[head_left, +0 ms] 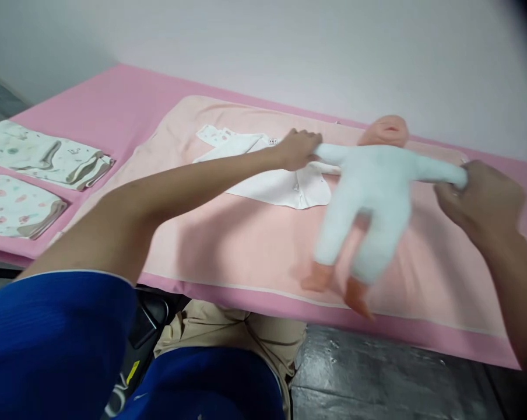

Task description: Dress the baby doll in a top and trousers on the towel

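Note:
A baby doll (379, 175) with a white cloth body and orange-pink feet hangs above the pad, slightly blurred by motion. Its flesh-coloured top end (385, 130) points toward the wall. My left hand (299, 149) is closed around the end of one doll arm, and my right hand (482, 192) grips the end of the other, so both arms are stretched out sideways. Behind my left forearm lies a white baby top (285, 189) with a printed sleeve, spread on the peach pad (250, 233); my forearm hides part of it.
Two folded printed baby garments, one with grey-green prints (40, 153) and one with pink prints (16, 204), lie at the left on the pink table cover (145, 87). A pale wall (290, 52) rises behind. Dark grey floor (359, 373) shows below the front edge.

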Demonstrator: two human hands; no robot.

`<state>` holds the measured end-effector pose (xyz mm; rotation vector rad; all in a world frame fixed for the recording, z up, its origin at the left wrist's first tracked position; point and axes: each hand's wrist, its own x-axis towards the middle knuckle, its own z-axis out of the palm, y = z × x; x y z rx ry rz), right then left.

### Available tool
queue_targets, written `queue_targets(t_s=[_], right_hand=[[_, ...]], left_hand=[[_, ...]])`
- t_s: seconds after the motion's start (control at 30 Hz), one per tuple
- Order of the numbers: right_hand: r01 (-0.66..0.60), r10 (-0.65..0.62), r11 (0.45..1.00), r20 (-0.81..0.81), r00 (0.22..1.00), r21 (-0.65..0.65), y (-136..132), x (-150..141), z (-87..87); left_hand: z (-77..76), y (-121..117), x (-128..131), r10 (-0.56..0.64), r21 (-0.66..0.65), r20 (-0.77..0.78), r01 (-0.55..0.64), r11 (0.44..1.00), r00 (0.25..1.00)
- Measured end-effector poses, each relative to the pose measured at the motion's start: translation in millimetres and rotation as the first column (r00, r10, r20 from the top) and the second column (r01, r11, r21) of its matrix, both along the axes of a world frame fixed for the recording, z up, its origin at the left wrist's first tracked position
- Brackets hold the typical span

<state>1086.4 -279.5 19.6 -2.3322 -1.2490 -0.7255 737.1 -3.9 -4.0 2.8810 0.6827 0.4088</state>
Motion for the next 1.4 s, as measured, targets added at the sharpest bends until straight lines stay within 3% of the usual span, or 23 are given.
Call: queue_targets(t_s=[0.1, 0.23, 0.37, 0.5, 0.67, 0.77, 0.83, 0.97, 1.03, 1.13, 1.23, 1.4], right_hand=[[-0.110, 0.118, 0.982, 0.042, 0.992, -0.155, 46.8, -58.3, 1.7], [-0.248, 0.257, 0.936, 0.004, 0.966, -0.250, 108.2, -122.8, -1.4], [-0.328, 0.319, 0.898, -0.080, 0.944, -0.294, 156.0, -165.9, -14.4], [-0.324, 0.301, 0.892, -0.123, 0.946, -0.316, 181.3, -188.1, -36.7], [-0.263, 0.223, 0.922, -0.167, 0.961, -0.283, 180.7, -209.5, -52.1], [-0.370, 0.345, 0.914, -0.162, 0.924, -0.166, 183.9, -236.2, -44.1], [-0.521, 0.499, 0.844, -0.168, 0.850, -0.131, 196.9, -261.8, -35.1], [-0.754, 0.710, 0.617, -0.253, 0.657, -0.225, 248.6, -318.1, -22.9], [-0.769, 0.713, 0.557, -0.293, 0.637, -0.314, 277.7, -339.9, -23.0], [-0.723, 0.670, 0.520, -0.308, 0.676, -0.454, 309.6, -355.5, -27.7], [-0.707, 0.666, 0.526, -0.288, 0.688, -0.473, 319.7, -348.5, -31.0], [-0.707, 0.638, 0.644, -0.306, 0.707, -0.291, 305.4, -314.4, -27.8]], left_hand=[[8.8, 25.5, -70.3, 0.144, 0.023, -0.043, -0.143, 0.989, 0.989], [5.0, 47.9, -135.6, 0.337, 0.058, -0.110, -0.332, 0.941, 0.935], [-7.1, 59.2, -178.1, 0.442, 0.026, -0.160, -0.444, 0.895, 0.882], [-22.5, 63.8, -203.7, 0.473, -0.002, -0.154, -0.479, 0.878, 0.868], [-42.0, 57.2, -212.3, 0.479, -0.023, -0.049, -0.481, 0.877, 0.876], [-43.6, 41.7, -209.0, 0.490, -0.020, 0.133, -0.492, 0.870, 0.862], [-40.8, 27.1, -205.6, 0.484, -0.042, 0.203, -0.486, 0.873, 0.851], [-40.4, -2.5, -201.6, 0.396, -0.089, 0.205, -0.386, 0.918, 0.895], [-45.4, -12.9, -202.4, 0.362, -0.101, 0.184, -0.349, 0.932, 0.914], [-54.2, -19.0, -205.2, 0.361, -0.106, 0.118, -0.350, 0.931, 0.925], [-58.3, -10.7, -203.2, 0.397, -0.093, 0.082, -0.390, 0.916, 0.914], [-52.5, 33.2, -176.4, 0.483, -0.082, 0.070, -0.477, 0.875, 0.873]])
